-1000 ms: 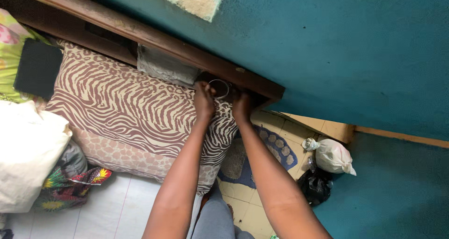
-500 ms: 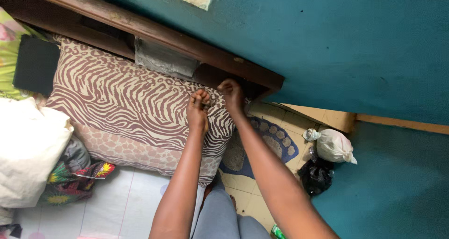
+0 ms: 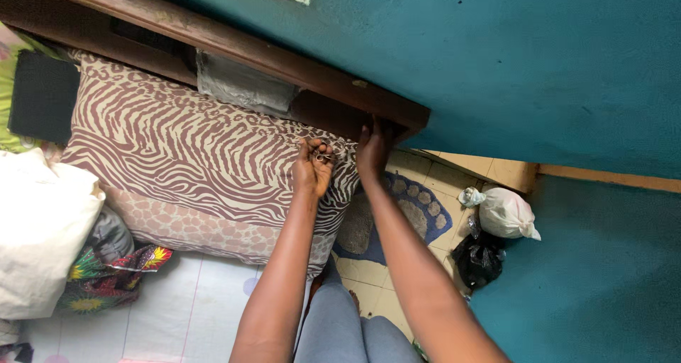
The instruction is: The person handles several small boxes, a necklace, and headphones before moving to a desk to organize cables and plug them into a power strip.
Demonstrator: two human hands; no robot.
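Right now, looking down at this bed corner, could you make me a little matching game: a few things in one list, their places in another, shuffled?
Things:
1. zebra-print pillow
2. white tied bag
3. left hand
4. right hand

Places:
A. on the tiled floor beside a black bag
B. reaching to the wooden headboard
C. on the bed, against the headboard
D. closed over the pillow's corner

Pairs: 1-C, 2-A, 3-D, 4-B
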